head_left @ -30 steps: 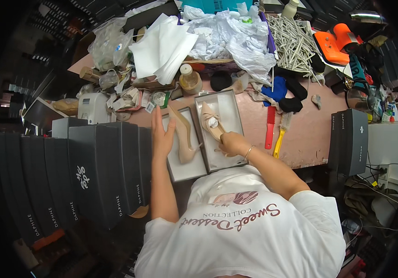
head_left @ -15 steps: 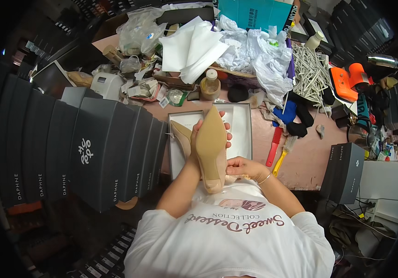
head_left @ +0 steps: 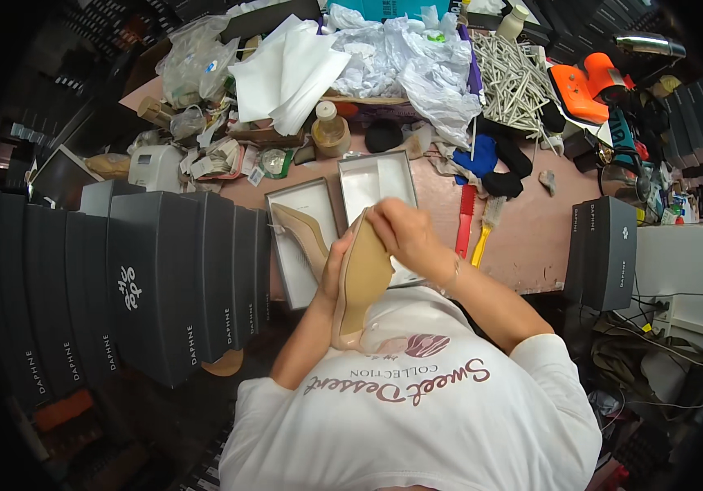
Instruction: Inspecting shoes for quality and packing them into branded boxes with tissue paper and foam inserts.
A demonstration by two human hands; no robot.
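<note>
Colour and material: beige, smooth and faintly glossy, the high-heeled shoe point(head_left: 361, 282) shows its flat sole to the camera.
Shoe axis: long axis runs from about 12 o'clock to 6 o'clock, the narrow end up near the right hand, the wider end down against the white printed shirt point(head_left: 417, 409).
Shoe place: held above the near edge of the pink worktable point(head_left: 523, 237), just in front of the open box.
Left hand point(head_left: 333, 266): curled around the shoe's left edge, fingers closed on it from behind, thumb side toward the sole.
Right hand point(head_left: 404, 237): fingers bent and pinched on the upper tip of the shoe at about 1 o'clock from its middle; a thin bracelet sits on the wrist.
Second shoe point(head_left: 302, 237): same beige, lying in the left half of the open shoe box point(head_left: 286, 270), slanting from 10 o'clock to 4 o'clock.
Box shape: two shallow grey-rimmed rectangular trays side by side, pale inside.
At 9 o'clock: a row of dark grey cardboard boxes point(head_left: 163, 286) standing on end, matte.
At 3 o'clock: a red and yellow brush pair point(head_left: 474, 229) flat on the table; further out, two more dark boxes point(head_left: 605, 250).
At 12 o'clock: crumpled white tissue paper point(head_left: 400, 57) and a heap of pale sticks point(head_left: 511, 78).
</note>
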